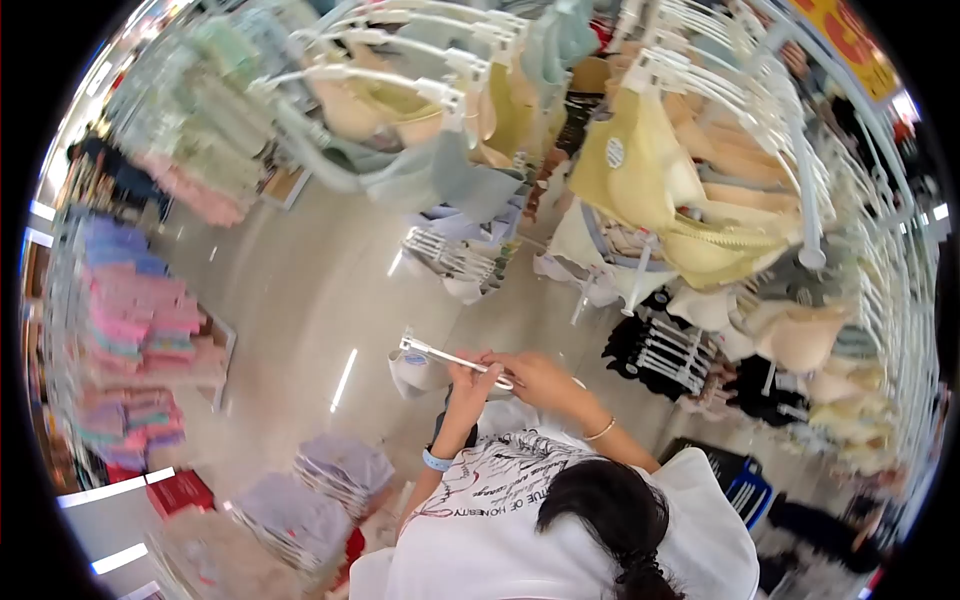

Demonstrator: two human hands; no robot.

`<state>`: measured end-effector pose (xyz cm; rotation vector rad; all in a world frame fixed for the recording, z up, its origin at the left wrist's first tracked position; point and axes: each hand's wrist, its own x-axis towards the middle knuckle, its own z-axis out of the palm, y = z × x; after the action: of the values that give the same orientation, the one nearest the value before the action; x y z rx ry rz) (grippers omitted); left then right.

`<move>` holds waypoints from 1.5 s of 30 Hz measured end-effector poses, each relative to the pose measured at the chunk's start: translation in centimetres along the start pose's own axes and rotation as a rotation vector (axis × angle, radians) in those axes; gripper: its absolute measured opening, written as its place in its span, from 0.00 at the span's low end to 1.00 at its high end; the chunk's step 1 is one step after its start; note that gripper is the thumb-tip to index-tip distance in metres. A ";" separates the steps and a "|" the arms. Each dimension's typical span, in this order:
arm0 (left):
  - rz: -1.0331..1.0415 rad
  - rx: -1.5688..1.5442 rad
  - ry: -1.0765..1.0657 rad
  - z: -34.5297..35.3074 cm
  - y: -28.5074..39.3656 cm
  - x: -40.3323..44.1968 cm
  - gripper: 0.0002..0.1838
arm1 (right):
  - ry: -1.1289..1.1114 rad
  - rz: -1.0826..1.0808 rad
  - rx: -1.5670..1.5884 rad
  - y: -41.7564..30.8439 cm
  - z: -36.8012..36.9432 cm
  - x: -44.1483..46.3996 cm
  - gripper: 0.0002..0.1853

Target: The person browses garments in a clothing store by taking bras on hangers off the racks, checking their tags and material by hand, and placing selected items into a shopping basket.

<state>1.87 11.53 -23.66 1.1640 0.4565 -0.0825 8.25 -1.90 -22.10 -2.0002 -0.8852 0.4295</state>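
A white hanger [440,353] slants across in front of my chest, with a clip at its far left end. From that end hangs a pale bra [412,375] with a round sticker on its cup. My left hand [468,388], below a light blue wristband, is closed around the hanger's middle. My right hand [540,380] is closed at the hanger's right end, fingers close to the left hand's. Its fingertips are partly covered, and the rest of the bra is hidden behind my hands.
Racks of yellow, grey and beige bras [640,170] stand ahead and to the right, with metal prongs sticking out. Pink garments [140,310] hang at the left. Lilac garments [345,470] are at the lower left, near a red box [180,493]. Shiny floor [280,300] lies between.
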 end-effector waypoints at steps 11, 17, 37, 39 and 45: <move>-0.185 0.389 -0.670 -4.1 2.6 1.5 0.43 | 0.440 0.376 0.174 -3.5 8.2 -0.7 0.21; -0.117 0.636 -1.032 -2.5 0.0 -1.2 0.42 | 0.887 0.741 0.018 -7.3 10.2 -5.9 0.17; -0.387 0.883 -0.753 1.2 -9.8 -4.4 0.17 | 1.649 1.438 -0.173 -9.2 6.6 -47.3 0.18; -0.374 0.881 -0.741 4.6 -11.8 -5.8 0.18 | 1.614 1.437 -0.275 -9.3 6.5 -50.5 0.17; 0.072 0.988 -1.286 21.1 -16.0 -14.4 0.33 | 1.547 1.404 -0.216 -13.2 2.9 -55.2 0.14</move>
<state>-9.47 -16.38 -25.27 1.7802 -0.8761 -1.0126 -36.93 -35.62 -14.69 -2.0358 1.4950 -0.5516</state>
